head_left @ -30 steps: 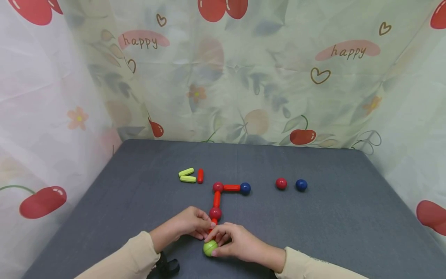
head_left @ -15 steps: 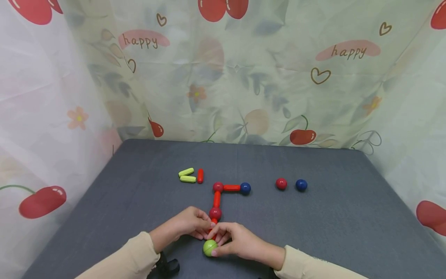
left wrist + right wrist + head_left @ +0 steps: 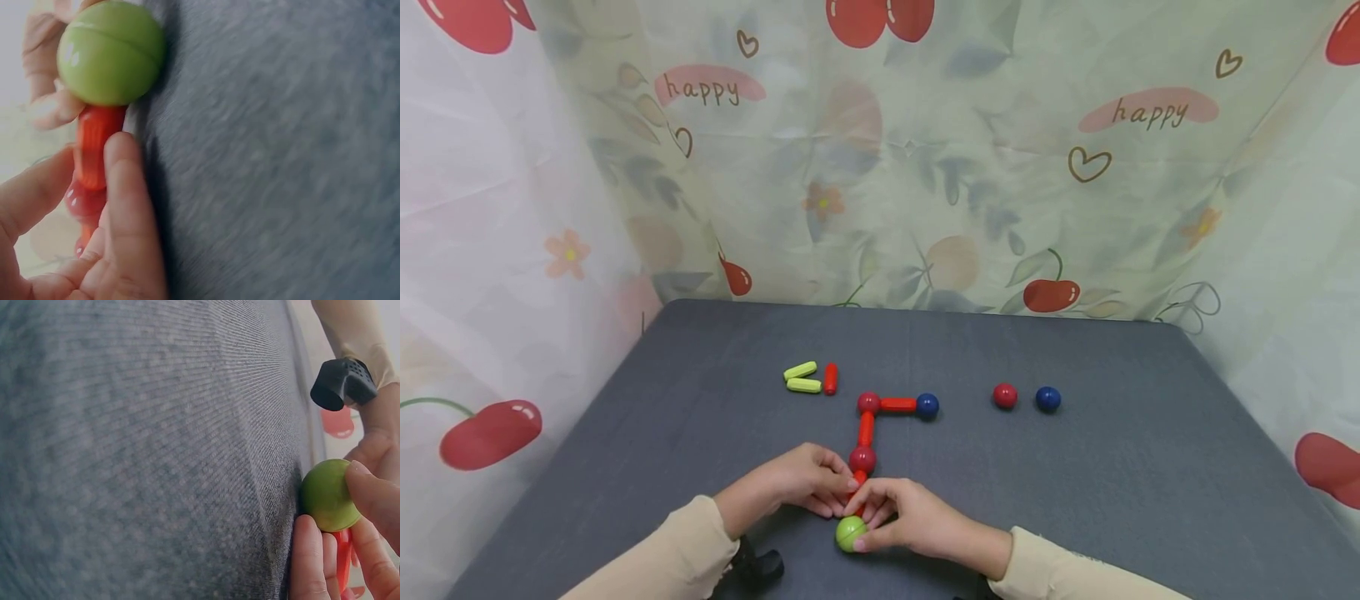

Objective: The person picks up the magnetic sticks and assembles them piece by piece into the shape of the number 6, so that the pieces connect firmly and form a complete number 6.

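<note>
On the dark cloth lies a chain of balls and short rods. A blue ball [image 3: 928, 406] joins a red rod [image 3: 898, 405], then a red ball [image 3: 868, 403], another rod and a second red ball [image 3: 862, 459]. From there the nearest red rod [image 3: 94, 147] runs to a green ball [image 3: 851, 534]. My left hand [image 3: 801, 481] pinches this nearest rod between thumb and fingers. My right hand [image 3: 917, 518] holds the green ball, thumb on its near side, fingers round it. In the left wrist view the rod's end meets the green ball.
Two yellow-green rods [image 3: 802, 379] and a loose red rod [image 3: 831, 379] lie at the back left of the table [image 3: 1135, 500]. A loose red ball [image 3: 1005, 396] and a loose blue ball [image 3: 1048, 399] sit to the right. Printed curtains [image 3: 910, 167] surround the table.
The right index finger has lifted slightly off the top of the green ball toward the rod, showing more of the ball. Both hands otherwise stay in place.
</note>
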The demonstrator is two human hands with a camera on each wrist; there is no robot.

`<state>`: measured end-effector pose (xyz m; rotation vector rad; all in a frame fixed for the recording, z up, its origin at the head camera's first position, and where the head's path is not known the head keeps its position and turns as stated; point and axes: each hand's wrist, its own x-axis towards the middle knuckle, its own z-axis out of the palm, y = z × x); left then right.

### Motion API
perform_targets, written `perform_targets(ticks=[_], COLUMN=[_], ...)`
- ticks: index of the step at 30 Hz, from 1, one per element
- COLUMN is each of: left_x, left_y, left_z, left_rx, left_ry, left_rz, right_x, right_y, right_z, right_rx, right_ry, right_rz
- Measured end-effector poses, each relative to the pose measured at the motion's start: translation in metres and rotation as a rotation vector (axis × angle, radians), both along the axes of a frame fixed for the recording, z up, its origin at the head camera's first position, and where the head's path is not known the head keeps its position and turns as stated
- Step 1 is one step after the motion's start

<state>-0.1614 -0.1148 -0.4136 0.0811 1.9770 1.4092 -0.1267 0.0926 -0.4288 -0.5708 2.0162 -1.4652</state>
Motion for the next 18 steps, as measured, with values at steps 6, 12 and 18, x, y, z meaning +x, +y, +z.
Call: perform_targets(ticks=[6,12,18], left_x=[-0.009,-0.027,-0.044], left_y=[-0.012,-0.028,-0.039], left_z=[0.011,0.026,0.031], left_rx=[-0.014,-0.033,-0.065], left_ry=[0.064,0.223,0.301], left_rz=[0.058,0.186,0.270], right_x=[0.000,0.000,0.001], right_y=[0.000,0.000,-0.001], right_z=[0.001,0.002,0.001], right_rx=[-0.011,-0.005,-0.007], right_ry=[-0.001,-0.008,-0.007], right_rz=[0.002,-0.012,-0.013])
